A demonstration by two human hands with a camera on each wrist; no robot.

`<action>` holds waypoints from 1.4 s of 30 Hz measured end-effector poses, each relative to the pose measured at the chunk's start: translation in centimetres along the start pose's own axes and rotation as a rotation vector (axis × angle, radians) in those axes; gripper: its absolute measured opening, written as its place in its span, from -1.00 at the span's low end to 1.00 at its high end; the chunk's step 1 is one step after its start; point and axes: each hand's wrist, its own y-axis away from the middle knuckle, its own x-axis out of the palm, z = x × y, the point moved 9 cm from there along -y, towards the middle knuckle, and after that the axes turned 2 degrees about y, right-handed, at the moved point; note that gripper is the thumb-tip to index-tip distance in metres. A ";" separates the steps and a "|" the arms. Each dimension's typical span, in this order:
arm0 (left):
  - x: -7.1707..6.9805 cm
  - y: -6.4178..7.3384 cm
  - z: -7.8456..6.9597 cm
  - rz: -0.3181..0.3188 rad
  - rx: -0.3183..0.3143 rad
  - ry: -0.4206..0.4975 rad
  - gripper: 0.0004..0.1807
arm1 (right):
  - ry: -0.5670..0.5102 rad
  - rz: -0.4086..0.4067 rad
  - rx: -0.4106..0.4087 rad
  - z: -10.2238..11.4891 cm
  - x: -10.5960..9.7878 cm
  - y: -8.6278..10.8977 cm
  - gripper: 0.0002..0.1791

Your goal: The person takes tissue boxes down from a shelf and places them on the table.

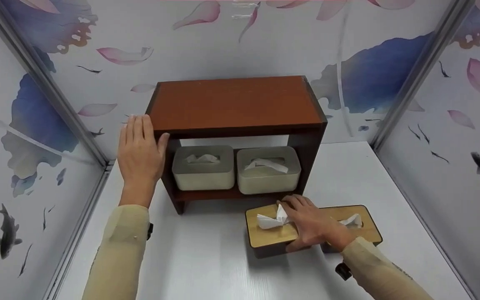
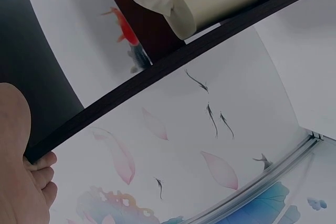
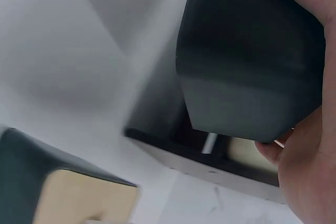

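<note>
A brown wooden shelf point(image 1: 236, 102) stands on the white table, and my left hand point(image 1: 140, 152) grips its left edge. Around the panel edge show the thumb and fingertips point(image 2: 46, 178) in the left wrist view. My right hand point(image 1: 311, 223) holds a dark tissue box point(image 1: 271, 237) with a wooden lid, thumb on the near side, fingers across the far side. In the right wrist view this box point(image 3: 247, 72) appears raised off the table. A second wood-lidded tissue box point(image 1: 371, 225) sits to its right, partly covered by the right wrist.
Inside the shelf, two pale tissue boxes, a left one point(image 1: 203, 177) and a right one point(image 1: 269, 181), stand side by side, tissue showing on top. Patterned walls with metal corner posts enclose the white table point(image 1: 206, 258) at the back and both sides.
</note>
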 end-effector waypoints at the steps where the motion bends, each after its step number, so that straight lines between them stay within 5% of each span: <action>1: 0.0 0.0 0.0 -0.003 0.003 -0.001 -0.26 | -0.005 0.004 0.005 -0.2 0.4 0.1 0.42; 16: 0.2 0.0 -0.3 0.008 0.005 0.021 -0.25 | -0.044 0.020 0.066 -2.8 4.8 0.9 0.41; 42: 0.1 0.1 0.0 -0.006 0.003 0.003 -0.26 | -0.061 -0.029 0.063 -3.7 6.9 1.3 0.45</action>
